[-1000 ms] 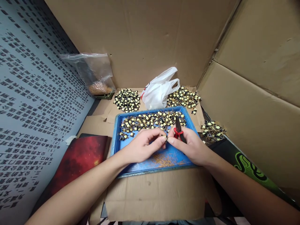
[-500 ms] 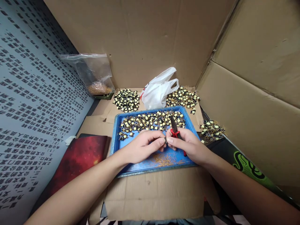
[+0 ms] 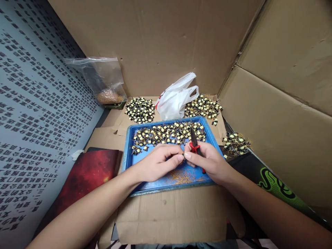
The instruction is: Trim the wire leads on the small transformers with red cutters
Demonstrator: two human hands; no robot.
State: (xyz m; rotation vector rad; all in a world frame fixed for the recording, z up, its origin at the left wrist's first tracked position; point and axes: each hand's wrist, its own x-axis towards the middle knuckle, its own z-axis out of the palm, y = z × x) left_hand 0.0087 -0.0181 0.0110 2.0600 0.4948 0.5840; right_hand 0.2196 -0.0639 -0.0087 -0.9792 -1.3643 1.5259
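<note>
Over the blue tray (image 3: pixel 127 148), my left hand (image 3: pixel 162 160) and my right hand (image 3: pixel 203 159) meet at the fingertips. Both pinch one small component (image 3: pixel 184 156), mostly hidden between thumbs and fingers. My right hand also holds red-handled pliers (image 3: pixel 194 140) against the palm, their dark jaws pointing up and away. Many yellow-and-black components (image 3: pixel 166 133) with thin wire leads fill the tray's far half. Loose copper-coloured wire clippings (image 3: pixel 183 177) lie in the near part, below my hands.
Component piles stand behind the tray at left (image 3: pixel 140 110) and right (image 3: pixel 203 106), with a white plastic bag (image 3: pixel 175 100) between. Another pile (image 3: pixel 236 143) lies at right. A clear bag (image 3: pixel 109 83) stands back left. Cardboard walls (image 3: pixel 160 45) rise behind and at right.
The component between my fingertips is more covered now. My hands have barely moved, and the view has shifted slightly.
</note>
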